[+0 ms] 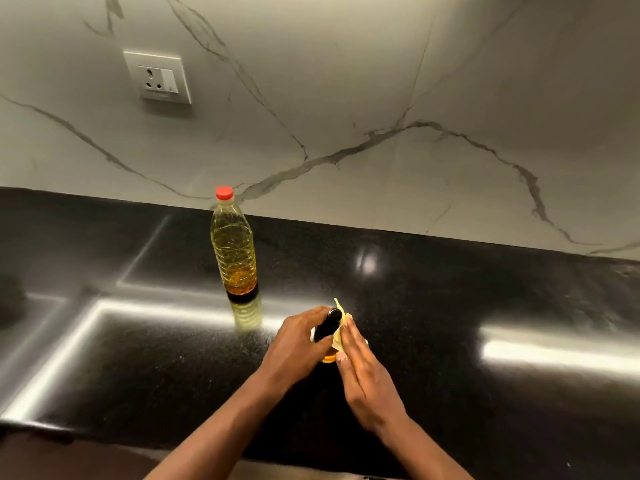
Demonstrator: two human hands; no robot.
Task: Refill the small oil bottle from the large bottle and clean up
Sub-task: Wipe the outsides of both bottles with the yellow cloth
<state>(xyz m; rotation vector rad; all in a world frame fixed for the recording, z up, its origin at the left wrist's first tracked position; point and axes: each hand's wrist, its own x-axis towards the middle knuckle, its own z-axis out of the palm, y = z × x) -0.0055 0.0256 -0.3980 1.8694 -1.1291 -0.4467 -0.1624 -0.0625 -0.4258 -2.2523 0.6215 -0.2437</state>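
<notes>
**A:** Where's the small oil bottle (329, 325)?

**B:** On the black countertop (450, 306), just below the middle of the view toward 6 o'clock, between the two hands. Only its black top and a bit of amber at its base show; the hands hide the rest.

**A:** How is it held?

**B:** The left hand (298, 344) comes in from 7 o'clock and its fingers curl around the black upper part, clamped on it. The right hand (363, 372) comes in from 5 o'clock with straight fingers laid flat, pressing a yellow cloth (341, 310) against the bottle's right side. A corner of the cloth sticks up past the top toward 12 o'clock.

**A:** And the large bottle (233, 251)?

**B:** It stands upright at about 10 o'clock from the hands, apart from them and nearer the wall. Its red cap (224, 192) is on, and yellow oil fills much of it.

**A:** Anything else?

**B:** A veined marble wall (381, 81) is behind the counter, with a white socket (157, 77) at about 10 o'clock in the view.
</notes>
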